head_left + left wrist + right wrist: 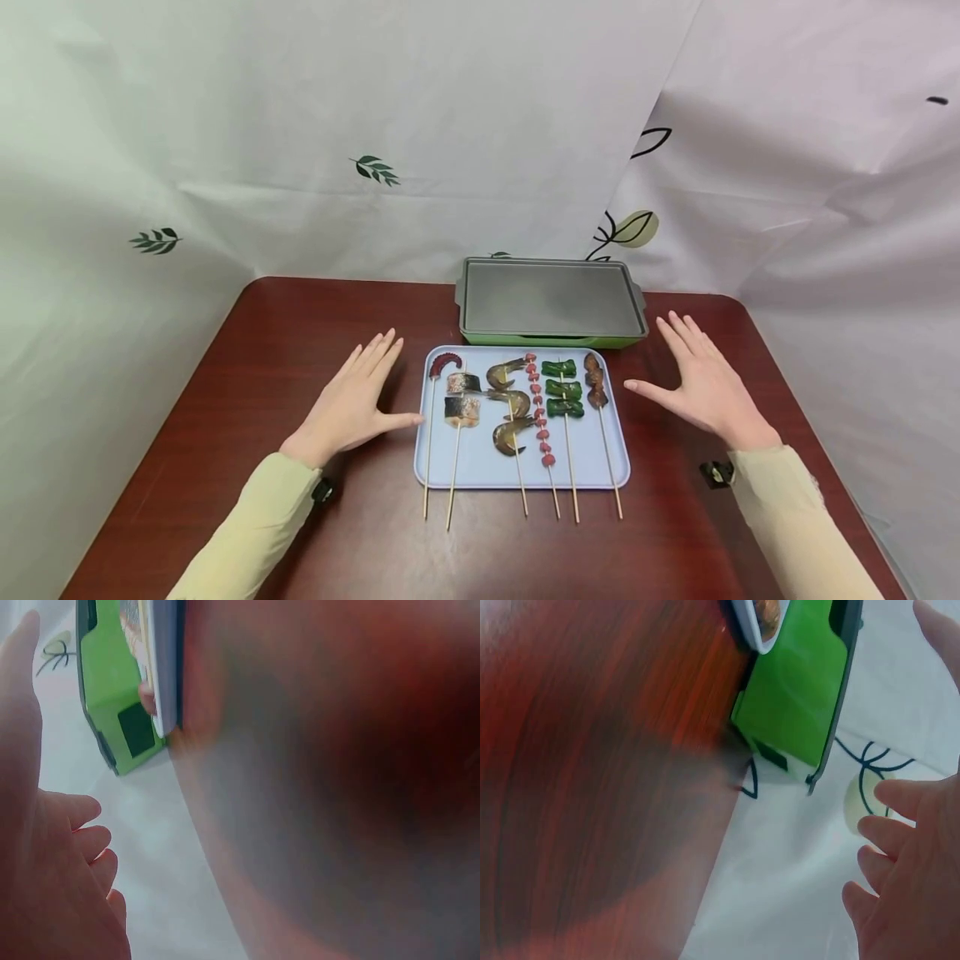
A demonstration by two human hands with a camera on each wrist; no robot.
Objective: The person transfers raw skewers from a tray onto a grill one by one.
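Note:
A light blue tray (517,479) lies on the dark red table (247,367) and carries several skewers: octopus (444,363), fish pieces (462,398), shrimp (510,404), small red bits (538,408), green peppers (562,388) and brown meat (595,380). My left hand (352,404) rests flat on the table to the tray's left, fingers straight, with its thumb tip at the tray's left edge. To the right of the tray my right hand (701,383) lies flat, fingers spread, a little apart from it. Neither hand holds anything. The wrist views show my left hand (45,877) and right hand (907,892) with relaxed fingers.
A green electric griddle (551,298) with a grey plate stands just behind the tray, also seen as green griddle (120,697) and griddle (802,697). White leaf-print cloth (375,125) hangs around the table on three sides. The skewer sticks overhang the tray's near edge.

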